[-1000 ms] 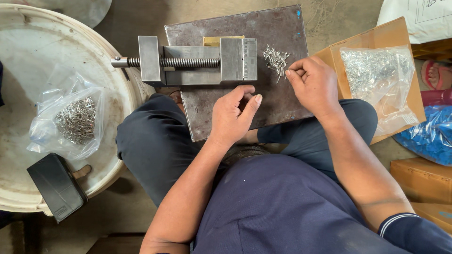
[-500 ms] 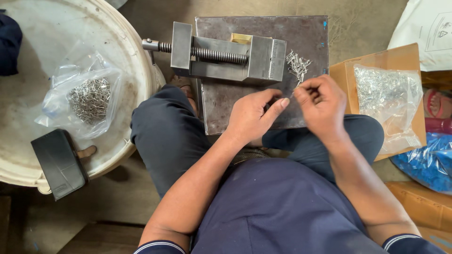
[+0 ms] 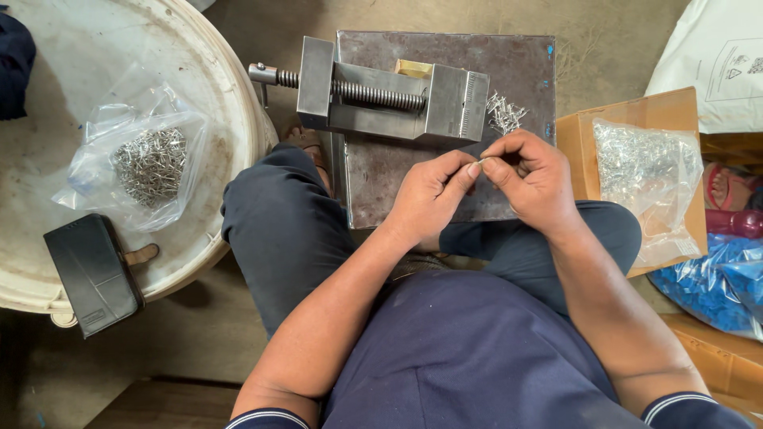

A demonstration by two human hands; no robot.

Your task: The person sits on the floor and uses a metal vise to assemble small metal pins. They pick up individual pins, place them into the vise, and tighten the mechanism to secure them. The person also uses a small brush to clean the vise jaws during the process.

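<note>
Left hand and right hand meet fingertip to fingertip, pinching tiny metal piece between them above steel plate. Loose pile of metal pieces just beyond, beside vise.

Both forearms reach forward from the lap, the left hand and right hand meeting fingertip to fingertip, fingers curled and pinched together, wrists slightly bent inward.
</note>
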